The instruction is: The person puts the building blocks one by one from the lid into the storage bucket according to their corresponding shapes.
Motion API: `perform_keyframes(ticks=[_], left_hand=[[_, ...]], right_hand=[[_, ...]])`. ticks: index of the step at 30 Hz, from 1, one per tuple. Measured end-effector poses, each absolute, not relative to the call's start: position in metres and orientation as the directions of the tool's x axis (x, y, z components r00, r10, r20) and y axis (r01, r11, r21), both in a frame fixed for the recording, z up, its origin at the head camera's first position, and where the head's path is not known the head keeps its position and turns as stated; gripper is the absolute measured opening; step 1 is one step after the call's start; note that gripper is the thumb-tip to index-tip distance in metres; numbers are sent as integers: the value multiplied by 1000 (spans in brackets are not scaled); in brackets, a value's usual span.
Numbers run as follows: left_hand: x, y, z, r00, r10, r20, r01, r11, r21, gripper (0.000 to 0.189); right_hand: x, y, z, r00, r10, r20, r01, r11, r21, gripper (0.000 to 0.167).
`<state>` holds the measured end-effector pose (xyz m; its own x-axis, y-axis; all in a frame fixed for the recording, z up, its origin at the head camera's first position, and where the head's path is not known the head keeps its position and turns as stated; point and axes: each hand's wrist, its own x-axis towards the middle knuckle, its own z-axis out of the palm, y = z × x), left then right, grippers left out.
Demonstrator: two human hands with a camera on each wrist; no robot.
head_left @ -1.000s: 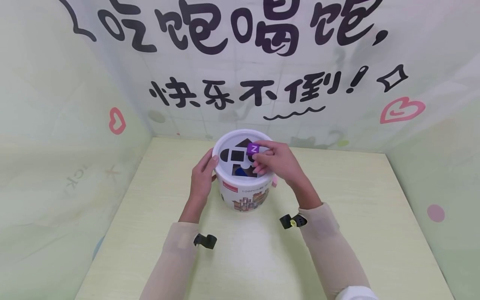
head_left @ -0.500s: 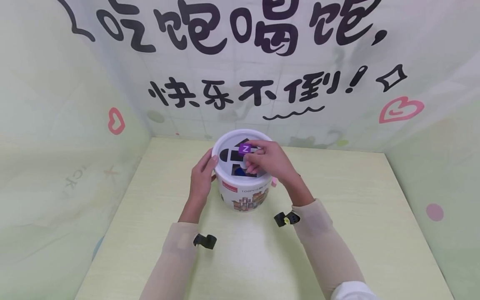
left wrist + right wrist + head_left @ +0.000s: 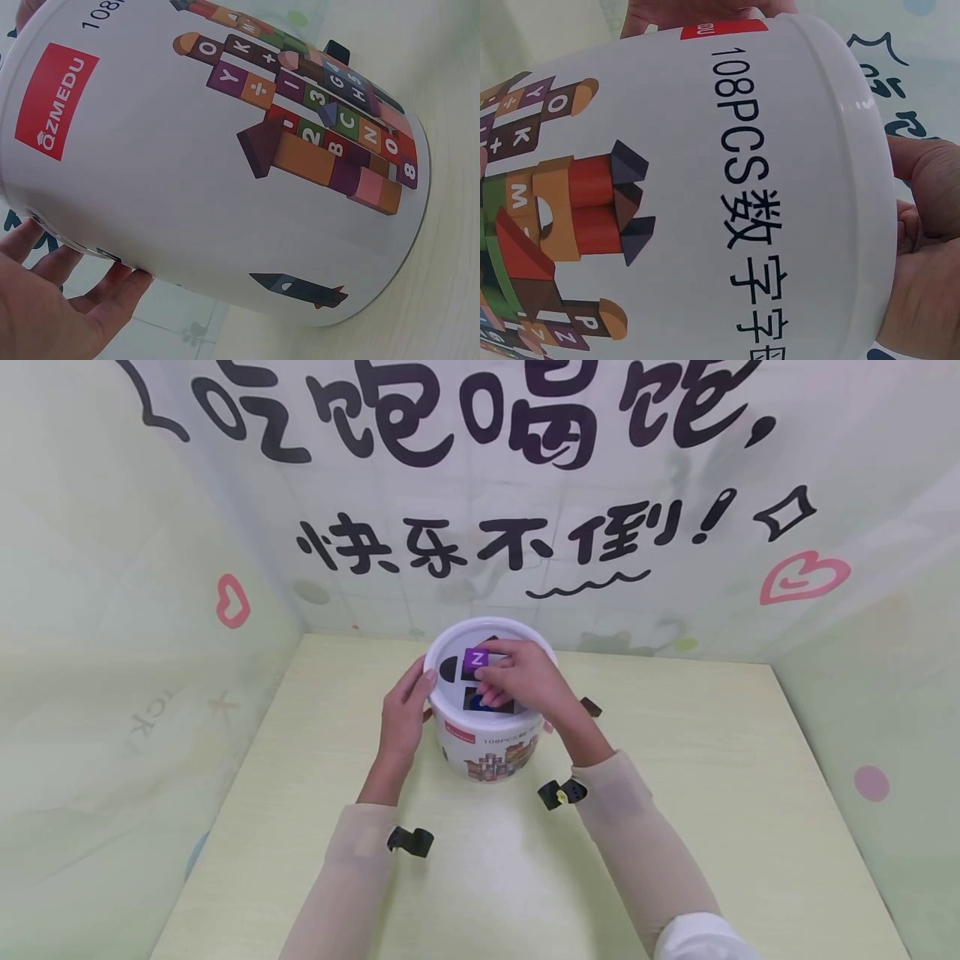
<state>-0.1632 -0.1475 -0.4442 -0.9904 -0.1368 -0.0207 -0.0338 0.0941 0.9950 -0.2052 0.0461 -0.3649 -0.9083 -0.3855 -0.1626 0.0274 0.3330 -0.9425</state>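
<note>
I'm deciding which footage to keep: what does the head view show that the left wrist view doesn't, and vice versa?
Head only: the purple Z block, pinched by the right hand, and the dark cut-outs in the lid.
Left wrist only: readable QZMEDU lettering.
Both: the white bucket, its red label, the left hand and the pale tabletop.

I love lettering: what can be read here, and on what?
"Z": purple block in the right hand.
"QZMEDU": red label on bucket.
"108PCS数字字": bucket; next character cut off.
"OK+", "Y÷", "45", "GH", "3", "2B", "CN", "8", "M", "P": blocks printed on bucket; others too small.
"吃饱喝饱,": back wall.
"快乐不倒!": same wall.
Left wall lettering: too faint.
</note>
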Motion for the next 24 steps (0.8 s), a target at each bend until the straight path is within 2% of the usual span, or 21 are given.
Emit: perform_keyframes(ticks=[24], left_hand=[[-163,-146,-443,-989,-144,-21,-36,99,994,52]], right_hand=[[-208,45,-367,-901,-398,-173,20,359,-933,42]])
